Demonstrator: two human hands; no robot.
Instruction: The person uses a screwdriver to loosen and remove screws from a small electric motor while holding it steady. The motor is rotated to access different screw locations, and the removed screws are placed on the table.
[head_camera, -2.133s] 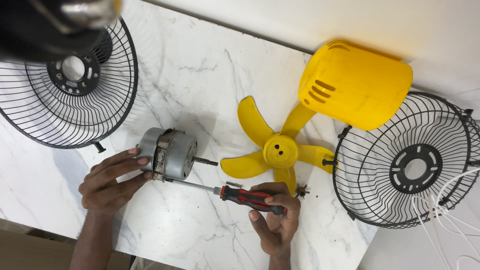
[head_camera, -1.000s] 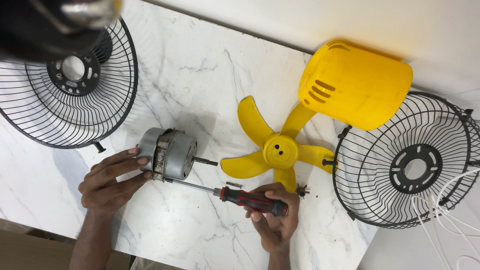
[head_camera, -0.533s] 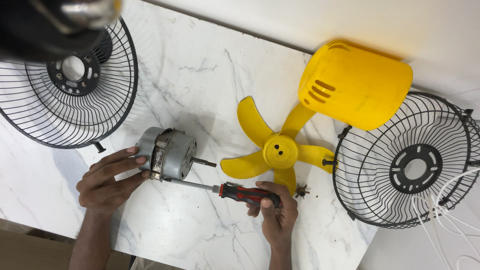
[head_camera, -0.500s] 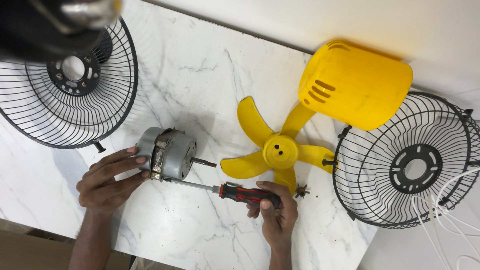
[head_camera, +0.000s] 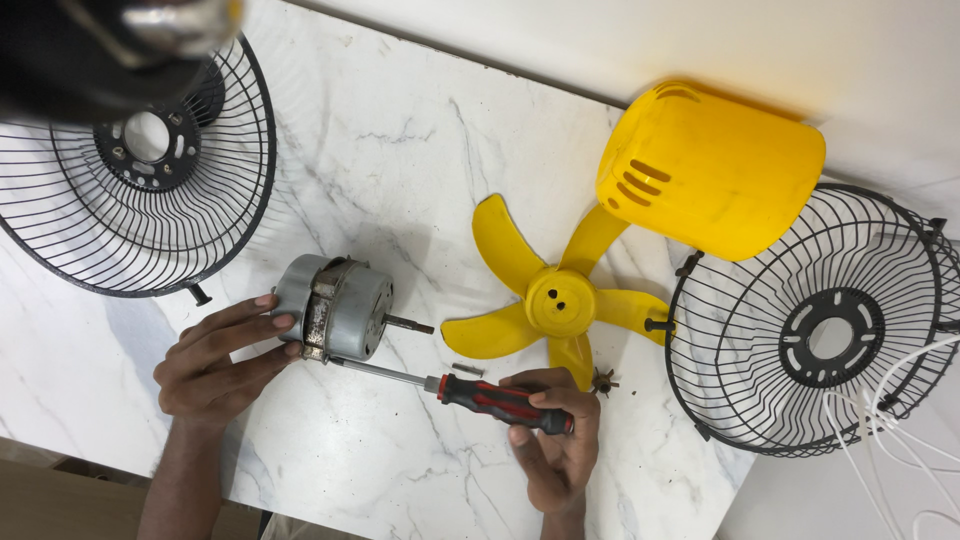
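Screwdriver (head_camera: 500, 400) against motor (head_camera: 335, 307) (both gripped)

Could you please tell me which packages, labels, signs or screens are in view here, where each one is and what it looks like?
None are in view: no package, label, sign or screen shows anywhere on the white marble table, only loose fan parts and a screwdriver.

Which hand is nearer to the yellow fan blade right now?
Right. The right hand, gripping the screwdriver, sits just below the yellow fan blade, fingers almost at its lowest blade. The left hand is farther off to its left, holding the motor.
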